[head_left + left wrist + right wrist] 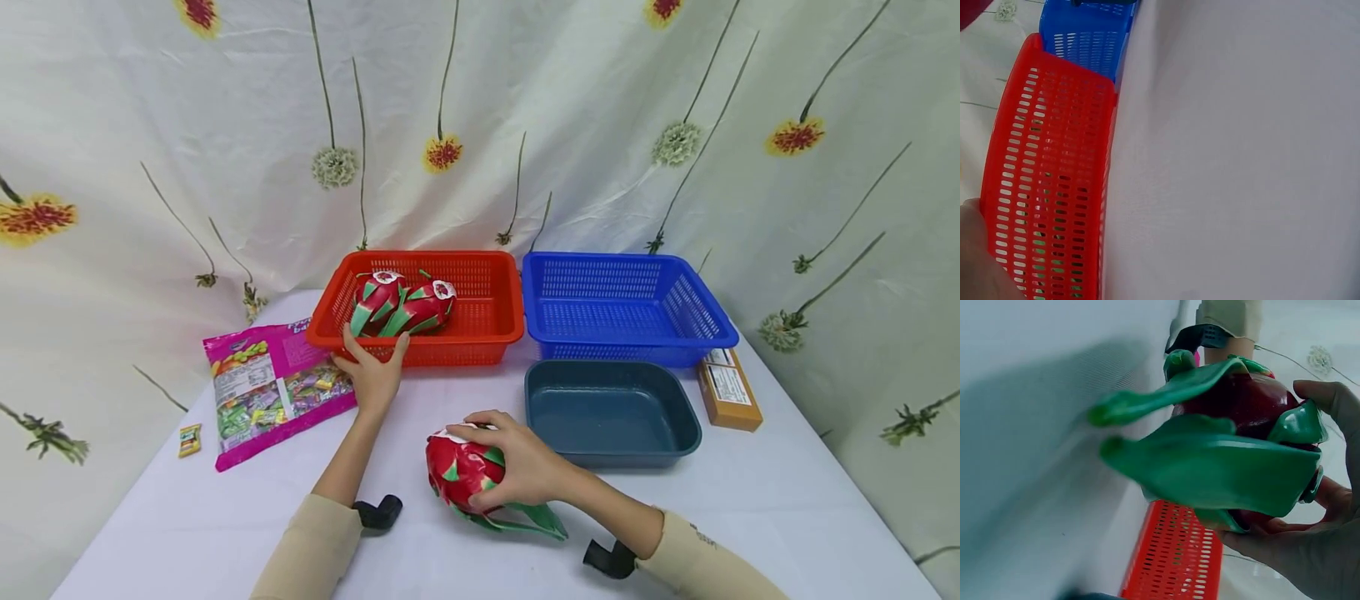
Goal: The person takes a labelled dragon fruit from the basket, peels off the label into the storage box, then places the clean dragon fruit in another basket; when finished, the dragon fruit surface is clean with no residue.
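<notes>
Right hand [521,462]: gripping, thumb and fingers curled round a glossy red dragon fruit with green leafy scales [452,473]. The held fruit is at the near centre of the white cloth-covered table [427,571], its long green tips pointing toward the wearer's right; contact with the cloth cannot be judged. In the right wrist view the tips face the camera, thumb and fingers on opposite sides of the fruit. Left hand [375,379]: fingers spread and uncurled, at the front left rim of a red rectangular perforated plastic basket [480,354]; no object in its grasp. Inside that basket, left half: two similar fruits side by side, one on the left [381,296], one on the right [429,310], each bearing a white sticker. Right of it, just beside: a blue rectangular perforated plastic basket [600,319]. In front of the blue one: a dark teal, round-cornered plastic tray [611,417]. To the tray's right, a brown-orange oblong box with white labels [731,392], partly covered by the blue rim. Left side: a magenta plastic bag printed with sweets [281,387], near the left hand; farther left, a small yellow wrapped packet [190,440].
</notes>
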Demonstrator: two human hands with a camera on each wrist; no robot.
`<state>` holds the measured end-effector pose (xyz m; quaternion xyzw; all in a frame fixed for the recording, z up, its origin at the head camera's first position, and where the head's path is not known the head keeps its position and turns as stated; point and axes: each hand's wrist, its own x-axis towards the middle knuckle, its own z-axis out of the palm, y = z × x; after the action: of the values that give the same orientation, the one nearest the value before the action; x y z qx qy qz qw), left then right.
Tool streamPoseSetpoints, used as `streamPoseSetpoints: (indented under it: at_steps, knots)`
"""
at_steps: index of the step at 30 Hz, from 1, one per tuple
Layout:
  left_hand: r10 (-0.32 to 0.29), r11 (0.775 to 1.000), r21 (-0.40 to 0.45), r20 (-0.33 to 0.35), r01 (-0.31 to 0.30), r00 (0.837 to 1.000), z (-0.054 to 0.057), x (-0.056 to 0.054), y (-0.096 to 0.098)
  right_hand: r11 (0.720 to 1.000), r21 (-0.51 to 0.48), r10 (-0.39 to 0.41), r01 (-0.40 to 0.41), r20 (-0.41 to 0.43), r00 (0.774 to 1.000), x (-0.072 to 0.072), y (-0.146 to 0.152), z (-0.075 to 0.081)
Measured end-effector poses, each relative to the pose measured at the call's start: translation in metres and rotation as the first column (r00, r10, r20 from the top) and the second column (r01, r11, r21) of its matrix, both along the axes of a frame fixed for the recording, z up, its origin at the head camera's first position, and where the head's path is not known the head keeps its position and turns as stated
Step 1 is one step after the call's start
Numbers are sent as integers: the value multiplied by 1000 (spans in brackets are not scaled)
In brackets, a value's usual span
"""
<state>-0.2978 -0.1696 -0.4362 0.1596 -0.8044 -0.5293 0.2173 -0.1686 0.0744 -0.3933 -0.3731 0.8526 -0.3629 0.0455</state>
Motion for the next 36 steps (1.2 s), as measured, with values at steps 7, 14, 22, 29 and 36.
streamPoseSetpoints:
  at_steps: [7, 14, 22, 29, 36]
  knots:
    - [-5, 1000, 1, -4, 5, 1000, 1, 1, 0, 997, 39, -63, 60, 82, 995, -6, -12, -19]
    - [-21, 1000, 3, 0, 21, 1000, 1, 2, 0, 999, 25, -33, 30, 123, 992, -10, -12, -20]
    - [-27, 1000, 1, 2, 27, 1000, 1, 3, -2, 999, 41, -26, 21, 128, 991, -11, -13, -18]
    - [-35, 999, -2, 1, 35, 999, 2, 2, -4, 985, 13, -171, 171, 69, 983, -12, -20, -23]
    - [-82, 997, 11, 16, 82, 996, 6, 5, -6, 924, -13, -381, 382, 29, 924, -16, -40, -25]
